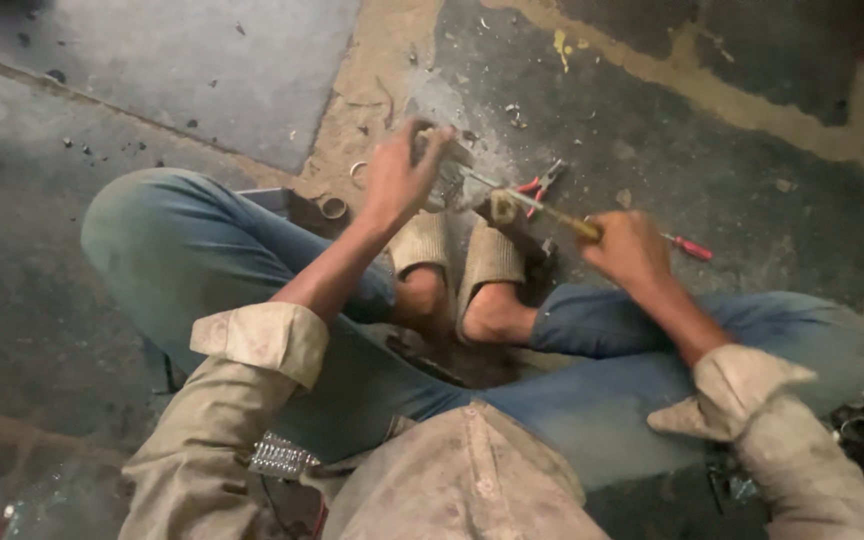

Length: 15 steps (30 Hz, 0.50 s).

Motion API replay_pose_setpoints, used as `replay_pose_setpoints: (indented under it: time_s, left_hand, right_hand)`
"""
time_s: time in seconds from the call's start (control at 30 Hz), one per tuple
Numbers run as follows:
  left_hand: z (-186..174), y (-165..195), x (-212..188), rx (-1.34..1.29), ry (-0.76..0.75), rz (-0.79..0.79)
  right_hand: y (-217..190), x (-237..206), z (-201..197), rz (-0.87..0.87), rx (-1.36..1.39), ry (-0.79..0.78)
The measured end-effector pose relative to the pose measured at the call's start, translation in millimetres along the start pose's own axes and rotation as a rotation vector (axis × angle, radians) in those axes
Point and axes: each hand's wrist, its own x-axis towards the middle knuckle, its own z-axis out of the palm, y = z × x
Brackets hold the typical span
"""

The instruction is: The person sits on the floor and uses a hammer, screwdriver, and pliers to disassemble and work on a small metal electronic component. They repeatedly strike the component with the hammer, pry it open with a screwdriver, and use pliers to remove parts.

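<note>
We held a small grey metal part [449, 180] down on the stone floor [202, 70], just beyond our sandalled feet [457, 265]. The left hand [399, 175] had closed its fingers [430, 140] over the near end of that part, thumb and fingertips curled around it, so most of it stayed hidden and only its far edge showed to the right of the knuckles. The picture was blurred there, and we could not tell the part's exact shape.

Our right hand [630, 248] was shut in a fist around the yellowish handle of a screwdriver [542, 208], whose shaft ran up and to the left until its tip met the metal part beside the left fingers.

Behind the shaft lay red-handled pliers [540, 182] on the floor, and a second red-handled tool [690, 247] stuck out just beyond the right fist. A small metal ring [358, 170] and a short round sleeve [333, 207] sat near the left wrist. Our legs, in blue jeans [192, 250], were crossed, and beige sleeves [262, 340] were rolled at the cuffs.
</note>
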Motion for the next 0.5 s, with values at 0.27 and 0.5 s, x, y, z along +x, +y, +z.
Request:
replay_pose_setpoints:
  time_s: [0.27, 0.5]
  left_hand:
    - [-30, 17, -11, -0.079, -0.166, 0.259]
    - [-36, 27, -7, -0.053, -0.242, 0.35]
  right_hand:
    - [29, 9, 20, 0.012, 0.184, -0.379]
    - [26, 3, 7, -0.068, 0.188, -0.316]
